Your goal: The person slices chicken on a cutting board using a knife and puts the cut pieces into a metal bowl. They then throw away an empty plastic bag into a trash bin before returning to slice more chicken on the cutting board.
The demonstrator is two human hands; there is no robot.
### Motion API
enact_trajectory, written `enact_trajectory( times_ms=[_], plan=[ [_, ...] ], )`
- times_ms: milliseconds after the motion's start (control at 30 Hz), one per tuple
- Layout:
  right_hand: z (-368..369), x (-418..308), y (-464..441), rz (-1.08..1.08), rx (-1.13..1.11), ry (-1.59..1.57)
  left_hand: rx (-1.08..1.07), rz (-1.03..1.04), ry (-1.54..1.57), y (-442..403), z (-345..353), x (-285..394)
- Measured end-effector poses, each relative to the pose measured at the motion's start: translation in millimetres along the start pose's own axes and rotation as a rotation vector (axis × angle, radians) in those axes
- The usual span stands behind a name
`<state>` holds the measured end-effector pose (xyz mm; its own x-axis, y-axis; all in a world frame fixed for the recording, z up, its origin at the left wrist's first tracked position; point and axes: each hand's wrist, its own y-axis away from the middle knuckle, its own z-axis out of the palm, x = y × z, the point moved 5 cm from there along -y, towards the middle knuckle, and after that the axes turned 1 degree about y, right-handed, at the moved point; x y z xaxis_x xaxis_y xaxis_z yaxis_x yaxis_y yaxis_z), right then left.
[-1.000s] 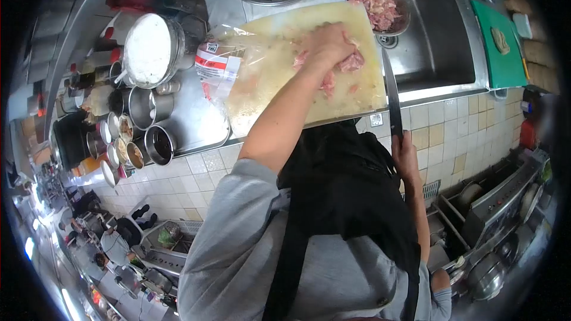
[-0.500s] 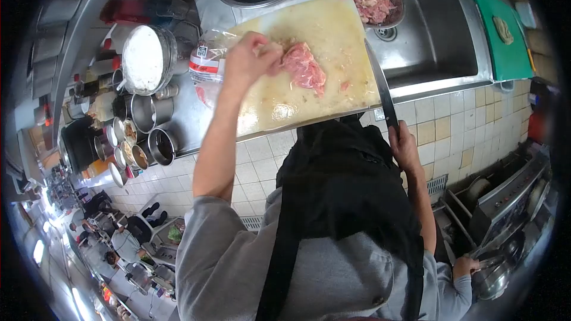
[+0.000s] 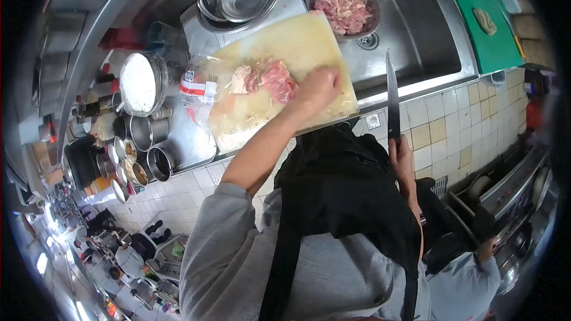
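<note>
Overlying the cutting board [image 3: 315, 35], the left hand [image 3: 321, 88] appeared curled; whether it enclosed anything could not be told. Two raw meat pieces [image 3: 277, 80] lay on the board, near the hand's 9 o'clock. The right hand [image 3: 402, 156] gripped a long knife [image 3: 393, 98], blade toward 12 o'clock. A steel bowl [image 3: 374, 19] of cut meat [image 3: 344, 12] stood at the left hand's 1 o'clock. The step in hand seemed to be positioning meat; the next move likely called for steadying it beneath tucked fingertips.

Pink meat [image 3: 278, 81], yellowish cutting board [image 3: 303, 41], black apron [image 3: 345, 193], grey sleeve [image 3: 221, 229]
</note>
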<state>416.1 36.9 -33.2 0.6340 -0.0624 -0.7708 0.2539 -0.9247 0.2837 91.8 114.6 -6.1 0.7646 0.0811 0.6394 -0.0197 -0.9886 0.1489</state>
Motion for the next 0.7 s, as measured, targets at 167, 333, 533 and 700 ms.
enact_trajectory(
  times_ms=[167, 333, 533, 700],
  plan=[
    [-4, 35, 10, 0.039, 0.063, -0.118, 0.330, 0.024, 0.195, -51, -75, 14],
    [-11, 40, 10, 0.104, 0.024, -0.087, 0.326, 0.071, -0.120, -30, -108, -64],
    [-15, 31, -2, 0.088, -0.020, -0.137, -0.047, -0.354, -0.173, 44, -80, -97],
    [-11, -10, -27, 0.005, -0.143, -0.035, -0.007, -0.328, 0.046, 60, -65, -92]
  ],
)
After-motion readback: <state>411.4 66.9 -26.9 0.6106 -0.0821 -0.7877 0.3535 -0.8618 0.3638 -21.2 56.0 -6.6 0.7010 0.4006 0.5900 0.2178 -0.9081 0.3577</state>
